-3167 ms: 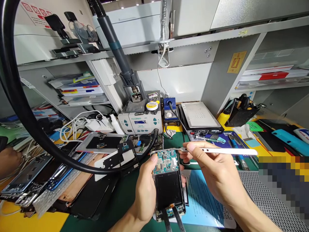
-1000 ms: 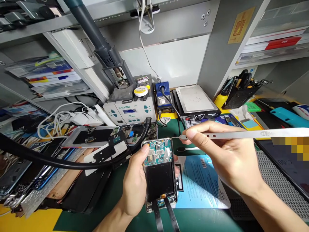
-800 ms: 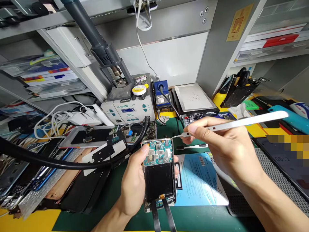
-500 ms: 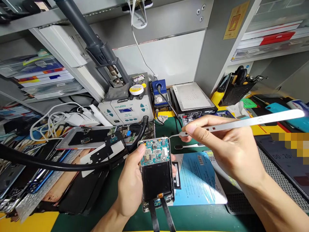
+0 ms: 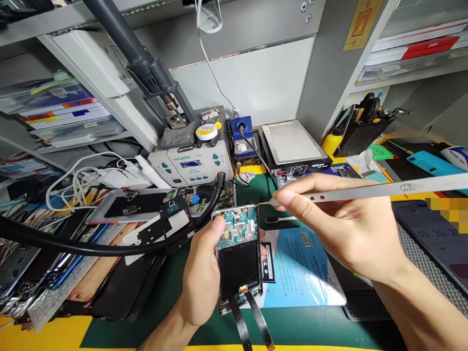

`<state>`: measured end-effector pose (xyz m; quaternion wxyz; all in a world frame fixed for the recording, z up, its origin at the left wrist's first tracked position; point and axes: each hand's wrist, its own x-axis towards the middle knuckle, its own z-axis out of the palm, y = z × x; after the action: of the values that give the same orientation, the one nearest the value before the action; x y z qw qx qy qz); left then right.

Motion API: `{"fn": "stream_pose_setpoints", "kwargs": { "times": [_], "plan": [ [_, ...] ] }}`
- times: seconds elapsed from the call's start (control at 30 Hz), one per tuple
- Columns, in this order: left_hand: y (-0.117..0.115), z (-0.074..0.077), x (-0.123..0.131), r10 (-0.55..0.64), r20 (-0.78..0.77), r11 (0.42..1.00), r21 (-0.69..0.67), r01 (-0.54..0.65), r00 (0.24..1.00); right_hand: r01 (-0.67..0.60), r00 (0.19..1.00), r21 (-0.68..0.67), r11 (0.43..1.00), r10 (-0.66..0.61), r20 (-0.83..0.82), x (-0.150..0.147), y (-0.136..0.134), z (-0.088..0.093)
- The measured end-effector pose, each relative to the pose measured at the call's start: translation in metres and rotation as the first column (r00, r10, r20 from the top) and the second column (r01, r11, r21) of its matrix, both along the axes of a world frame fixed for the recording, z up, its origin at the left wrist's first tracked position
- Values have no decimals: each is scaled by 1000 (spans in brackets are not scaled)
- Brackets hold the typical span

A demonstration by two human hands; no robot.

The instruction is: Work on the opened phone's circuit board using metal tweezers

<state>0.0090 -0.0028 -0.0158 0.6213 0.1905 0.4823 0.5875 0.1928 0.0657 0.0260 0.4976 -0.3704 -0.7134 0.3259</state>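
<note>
An opened phone (image 5: 239,265), its green circuit board bare at the top, lies face up in my left hand (image 5: 203,270). The thumb presses on the phone's upper left edge and fingertips show at its right side. Two black ribbon cables (image 5: 258,319) hang from the lower end. My right hand (image 5: 338,229) is closed around a long flat metal pry tool (image 5: 369,192). Its thin tip is at the phone's upper right corner; I cannot tell whether it touches.
Below the phone lies a blue printed sheet (image 5: 302,273) on the green mat (image 5: 288,329). Behind stand a hot-air station (image 5: 204,163) and a flat-topped heating unit (image 5: 292,144). A thick black hose (image 5: 109,251) crosses the left side above phone parts. A timer screen (image 5: 435,239) is at right.
The phone has shifted slightly right and up in view, and its ribbon cables hang further right. The pry tool sits at a slightly different angle, its tip still by the upper right corner.
</note>
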Motion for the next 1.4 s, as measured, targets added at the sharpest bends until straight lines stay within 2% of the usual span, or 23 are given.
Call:
{"fn": "stream_pose_setpoints", "kwargs": {
  "times": [0.17,0.27,0.33,0.43,0.6,0.77,0.93,1.03,1.1,1.17,1.27,1.4],
  "plan": [
    [-1,5,-1,-66,-121,996,-63,59,990,-30,999,86,996,26,44,0,0,1],
    [0,4,0,-22,-98,1000,-19,20,995,-25,999,69,997,22,42,1,0,-1],
    [0,2,1,-10,-68,1000,8,10,998,-27,999,21,999,26,35,3,1,-1],
    [1,4,0,-79,-64,997,-27,78,995,-47,998,-85,995,50,24,5,3,1],
    [-2,8,-3,-157,-82,986,-72,151,984,-110,992,-280,954,90,-85,9,8,5],
    [-3,8,-4,-177,-141,982,-90,165,974,-100,992,-360,927,63,-112,10,12,5],
    [0,11,-3,-196,-108,977,-105,185,975,-91,995,-322,942,71,-74,9,10,4],
    [2,10,-3,-168,-90,980,-124,157,982,-73,997,-182,981,73,-10,9,6,3],
    [3,8,-2,-120,-103,990,-80,112,987,-60,997,-88,994,64,37,8,4,1],
    [2,7,-2,-96,-111,995,-53,91,989,-47,996,-55,997,51,69,7,3,0],
    [1,6,-3,-115,-140,993,-54,108,983,-57,996,-122,991,65,65,6,4,-1],
    [-1,6,-4,-186,-133,982,-68,178,974,-126,992,-289,949,118,-47,8,9,1]
  ]
}}
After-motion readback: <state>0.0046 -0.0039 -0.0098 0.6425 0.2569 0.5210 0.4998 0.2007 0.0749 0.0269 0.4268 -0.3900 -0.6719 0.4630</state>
